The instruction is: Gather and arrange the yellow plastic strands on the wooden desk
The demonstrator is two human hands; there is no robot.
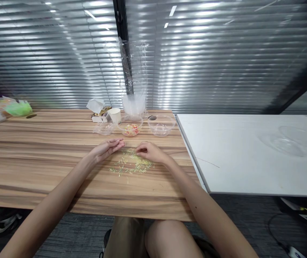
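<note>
Brown wood with dark stripes makes up the big worktop (48, 154), and I can see someone sitting at it with both hands over the top. The left hand (110, 147) is flat and loose, palm turned up. The right hand (148, 152) points down, its fingers bent and close together; I can't tell if they pinch anything. Two see-through bowls sit just past the hands: the left bowl (121, 126) has red and yellow pieces (132, 130) in it, and the right bowl (161, 131) is beside it. A white cup (115, 115) stands near the left bowl. Littlest are the thin yellow-green bits (142, 166), spread on the worktop between the hands and nearer the person. They look light, so I think small, soft pinches would work best. Keeping the left palm low and close should help catch drops, and slow moves should stop bits scattering.
</note>
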